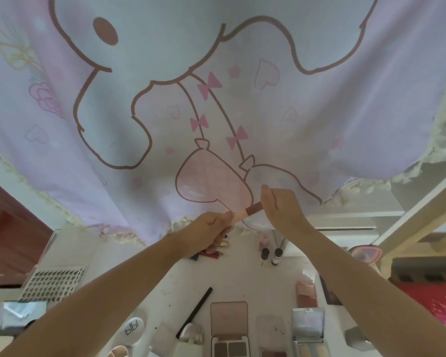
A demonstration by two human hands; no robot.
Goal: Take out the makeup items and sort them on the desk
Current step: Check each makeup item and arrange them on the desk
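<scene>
Both hands are raised above the far part of the white desk [165, 284], holding one slim lip gloss tube [245, 213] between them. My left hand [207, 231] grips its pale pink end. My right hand [281, 207] pinches its brown end. Beneath my left hand lie several lipsticks [211, 253], partly hidden. Two small dark-capped bottles [271, 255] stand to the right of them. Nearer me lie a black pencil [195, 311], an open brown eyeshadow palette [229, 328], a silver palette [308, 331] and a white round compact [133, 331].
A pink cartoon curtain [216, 99] hangs over the back of the desk. A sheet of false nails [53, 283] and a silver packet [18, 311] lie at the left. Pink boxes [307, 292] sit at the right, with a pink round mirror [366, 253] and red bedding [428, 297] beyond.
</scene>
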